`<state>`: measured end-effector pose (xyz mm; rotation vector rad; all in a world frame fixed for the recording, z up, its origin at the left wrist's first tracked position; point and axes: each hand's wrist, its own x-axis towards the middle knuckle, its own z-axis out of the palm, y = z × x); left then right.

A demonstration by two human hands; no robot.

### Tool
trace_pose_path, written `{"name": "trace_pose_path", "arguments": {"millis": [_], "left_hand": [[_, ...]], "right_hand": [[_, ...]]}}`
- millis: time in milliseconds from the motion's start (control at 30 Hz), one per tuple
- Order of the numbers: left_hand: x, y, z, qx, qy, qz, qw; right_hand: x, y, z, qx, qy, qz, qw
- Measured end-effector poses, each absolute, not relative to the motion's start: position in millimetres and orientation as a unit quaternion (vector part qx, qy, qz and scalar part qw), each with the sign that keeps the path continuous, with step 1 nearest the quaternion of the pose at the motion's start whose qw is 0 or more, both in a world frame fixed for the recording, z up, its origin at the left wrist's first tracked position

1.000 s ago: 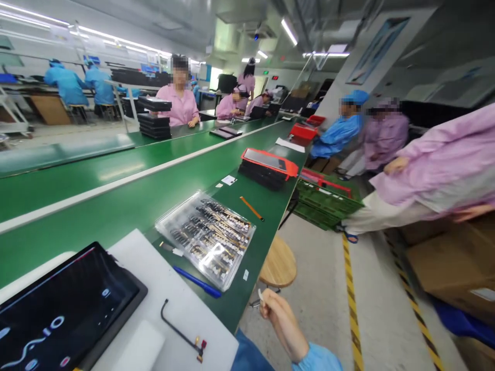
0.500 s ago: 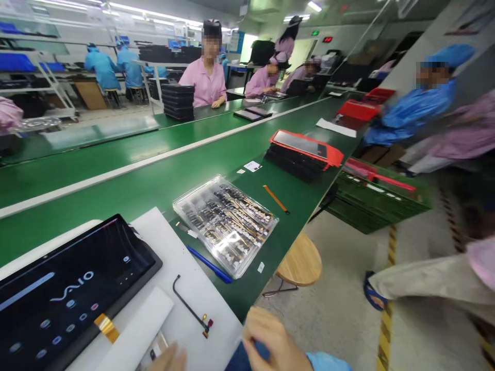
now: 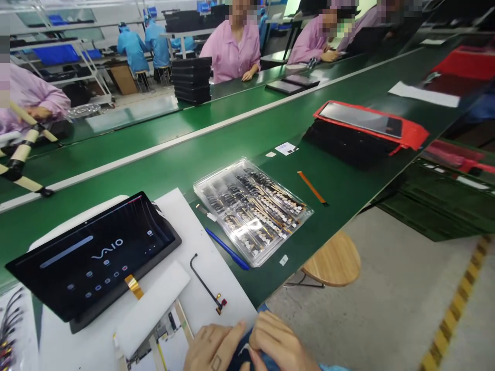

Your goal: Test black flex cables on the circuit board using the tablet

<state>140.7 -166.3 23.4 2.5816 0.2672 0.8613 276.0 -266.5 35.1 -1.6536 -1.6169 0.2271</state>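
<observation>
My left hand (image 3: pixel 211 346) and my right hand (image 3: pixel 279 346) meet at the bottom edge, over my blue-clad lap just off the white mat (image 3: pixel 181 234). Their fingers curl together in a pinch on something small that I cannot make out. A thin black flex cable (image 3: pixel 204 282) with a red end lies on the mat just above them. Left of it rests a black tablet (image 3: pixel 98 257) with a lit screen and a gold ribbon (image 3: pixel 134 286). A white block (image 3: pixel 152 306) lies below the tablet.
A clear tray (image 3: pixel 253 208) of several small parts sits on the green bench (image 3: pixel 340 180), with a blue pen (image 3: pixel 228 249) beside it. Further right are an orange strip (image 3: pixel 311 188) and a red-cased tablet (image 3: pixel 369 121) on black stacked trays. A wooden stool (image 3: pixel 332 260) stands below. Seated co-workers (image 3: pixel 234 46) line the far side.
The view has tilted down and left. My right hand has come in from beside the stool to my lap, and my left hand has risen into view to meet it.
</observation>
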Motion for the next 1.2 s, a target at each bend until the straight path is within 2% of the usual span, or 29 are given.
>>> {"name": "trace_pose_path", "arguments": {"millis": [167, 400, 533, 700, 800, 967, 1067, 1200], "left_hand": [[142, -163, 27, 0.905, 0.088, 0.308, 0.280], [144, -165, 28, 0.895, 0.111, 0.314, 0.297], [145, -167, 30, 0.873, 0.159, 0.323, 0.329], [146, -169, 28, 0.877, 0.143, 0.315, 0.334], [145, -172, 21, 0.887, 0.160, 0.319, 0.292], [147, -177, 10, 0.925, 0.137, 0.322, 0.146], [151, -179, 7, 0.926, 0.101, 0.350, 0.101], [155, -186, 9, 0.912, 0.077, 0.401, 0.047]], "right_hand": [[273, -267, 39, -0.659, -0.618, 0.122, 0.410], [277, -266, 37, -0.692, -0.588, 0.124, 0.399], [275, -266, 38, -0.676, -0.588, 0.157, 0.415], [272, -264, 35, -0.664, -0.588, 0.143, 0.439], [274, -262, 33, -0.661, -0.604, 0.119, 0.429], [270, -266, 26, -0.699, -0.594, 0.078, 0.391], [261, -271, 16, -0.724, -0.503, 0.177, 0.437], [259, -273, 0, -0.713, -0.299, 0.412, 0.482]]}}
